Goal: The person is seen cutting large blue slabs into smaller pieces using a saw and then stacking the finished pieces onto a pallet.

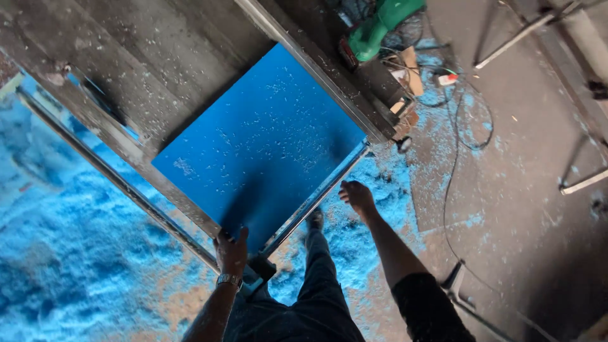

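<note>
Blue plastic is the working material here: a flat blue panel (263, 142) lies on a grey machine table (158, 57), its near corner projecting over the table's metal rail (114, 174) toward the person.

Nearest the camera, the left hand (231, 250), a watch at its wrist, grips that near corner, fingers curled over the panel's edge and closed on it. The right hand (358, 197) hangs free beside the panel's right edge, fingers loosely together, holding nothing and touching nothing.

Below, the person's dark-trousered leg (316, 278) stands among deep drifts of blue shavings (69, 253) covering the floor to the left and spilling round the foot.

Beyond the panel, a green power tool (380, 25) rests at the table's far right end, with black cables (453, 133) trailing down across the floor.

Risks, as judged:
- A one-handed hold at a single corner gives poor control; the panel could pivot or slide off the rail.
- Loose chips on the panel's face reduce grip.
- Shavings underfoot are a slip hazard and may hide objects.
- Cables cross the walking area; a snag could trip the person or drag the tool off the table.
- Bare hands near cut edges invite nicks.
</note>
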